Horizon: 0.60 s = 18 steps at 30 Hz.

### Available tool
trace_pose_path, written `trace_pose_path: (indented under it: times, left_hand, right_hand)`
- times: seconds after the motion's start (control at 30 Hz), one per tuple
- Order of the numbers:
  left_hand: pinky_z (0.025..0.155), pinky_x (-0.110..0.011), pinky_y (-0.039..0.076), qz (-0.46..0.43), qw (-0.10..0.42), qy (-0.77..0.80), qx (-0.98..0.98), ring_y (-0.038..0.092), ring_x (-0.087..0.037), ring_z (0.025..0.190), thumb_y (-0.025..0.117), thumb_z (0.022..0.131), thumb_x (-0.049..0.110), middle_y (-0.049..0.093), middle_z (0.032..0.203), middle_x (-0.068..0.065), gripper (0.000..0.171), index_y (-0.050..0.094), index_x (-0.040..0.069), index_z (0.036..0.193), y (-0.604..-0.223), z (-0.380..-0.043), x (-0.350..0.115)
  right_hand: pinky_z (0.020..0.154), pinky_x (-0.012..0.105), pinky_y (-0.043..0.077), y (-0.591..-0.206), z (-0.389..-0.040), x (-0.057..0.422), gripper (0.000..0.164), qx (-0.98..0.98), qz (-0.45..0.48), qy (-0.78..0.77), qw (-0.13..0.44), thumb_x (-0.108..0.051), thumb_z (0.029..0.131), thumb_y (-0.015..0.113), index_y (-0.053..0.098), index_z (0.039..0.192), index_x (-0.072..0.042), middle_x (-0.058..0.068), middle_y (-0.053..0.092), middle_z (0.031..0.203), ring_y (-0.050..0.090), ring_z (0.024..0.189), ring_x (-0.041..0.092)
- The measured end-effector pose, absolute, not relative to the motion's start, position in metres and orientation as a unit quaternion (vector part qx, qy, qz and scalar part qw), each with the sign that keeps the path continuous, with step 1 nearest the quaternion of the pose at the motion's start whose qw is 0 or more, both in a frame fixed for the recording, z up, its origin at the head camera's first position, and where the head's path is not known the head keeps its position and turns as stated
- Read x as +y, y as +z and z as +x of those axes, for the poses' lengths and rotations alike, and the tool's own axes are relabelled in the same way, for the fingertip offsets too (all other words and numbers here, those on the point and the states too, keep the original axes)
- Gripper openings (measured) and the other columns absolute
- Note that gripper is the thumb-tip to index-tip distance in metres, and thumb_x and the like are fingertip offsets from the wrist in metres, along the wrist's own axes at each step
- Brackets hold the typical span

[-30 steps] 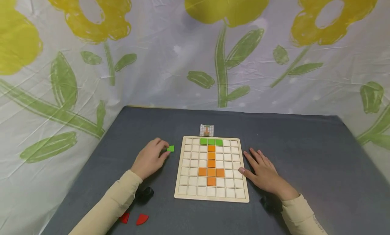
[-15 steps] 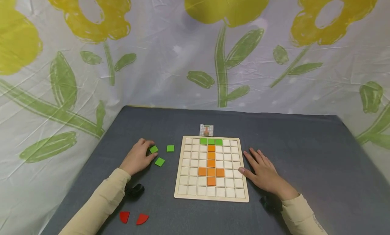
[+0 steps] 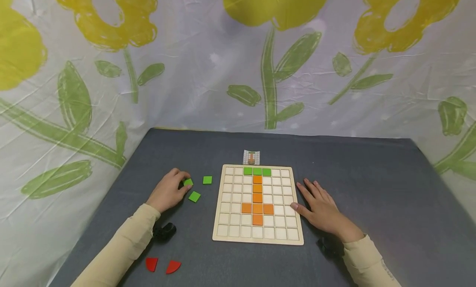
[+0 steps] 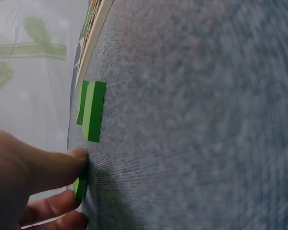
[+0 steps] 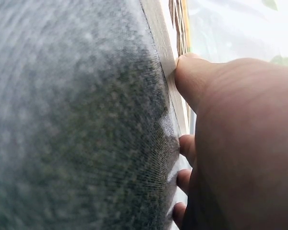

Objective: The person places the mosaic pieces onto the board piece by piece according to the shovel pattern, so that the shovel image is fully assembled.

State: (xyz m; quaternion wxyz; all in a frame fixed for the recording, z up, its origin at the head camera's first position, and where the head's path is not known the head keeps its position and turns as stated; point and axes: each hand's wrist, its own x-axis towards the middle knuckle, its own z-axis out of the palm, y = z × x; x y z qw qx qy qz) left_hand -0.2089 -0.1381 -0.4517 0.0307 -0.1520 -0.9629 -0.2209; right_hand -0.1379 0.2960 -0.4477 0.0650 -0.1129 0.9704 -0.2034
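Directly ahead on a dark grey, cloth-like worktop [image 3: 372,175] lies a square, pale wooden board [image 3: 258,241], divided by thin raised lines into a grid of small cells. Three green square tiles [image 3: 257,171] fill the middle of its far row; below them, orange square tiles [image 3: 258,198] run down the centre column, with one more on each side near the lower end, the grid lines apparently keeping every tile straight. To the board's left, the person's left hand [image 3: 169,192] pinches a loose green square tile [image 3: 188,182] between thumb and forefinger, perhaps because so thin a piece is easiest to take by its edges; whether it is lifted off the cloth I cannot tell. A second loose green tile [image 3: 207,180] and a third loose green tile [image 3: 194,196] lie flat between that hand and the board, conveniently within reach. The right hand [image 3: 322,210] grasps nothing: its fingers stretch out relaxed on the worktop beside the board while the thumb tip rests on the board's right edge, probably to steady it. A small printed card [image 3: 251,157] sits at the far edge, probably for easy viewing; its print resembles the tile arrangement. Two red quarter-circle pieces [image 3: 173,266] lie apart at the near left, seemingly set aside.
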Motion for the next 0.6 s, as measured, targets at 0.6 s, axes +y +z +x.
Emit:
trace_pose_path:
  times: [0.6]
  left_hand:
    - [0.069,-0.031,0.048,-0.258,0.062,-0.239,-0.934,0.058,-0.015,0.086,0.074,0.085,0.021,0.059,0.100,-0.002,0.033,0.067,0.008,0.115,-0.432,-0.188,-0.104]
  right_hand:
    - [0.109,0.066,0.011,-0.449,-0.139,0.297,0.073,0.972,-0.112,-0.198,0.064,-0.055,0.096,0.047,0.027,0.152,-0.012,0.019,0.016,0.158,0.009,0.144,0.043]
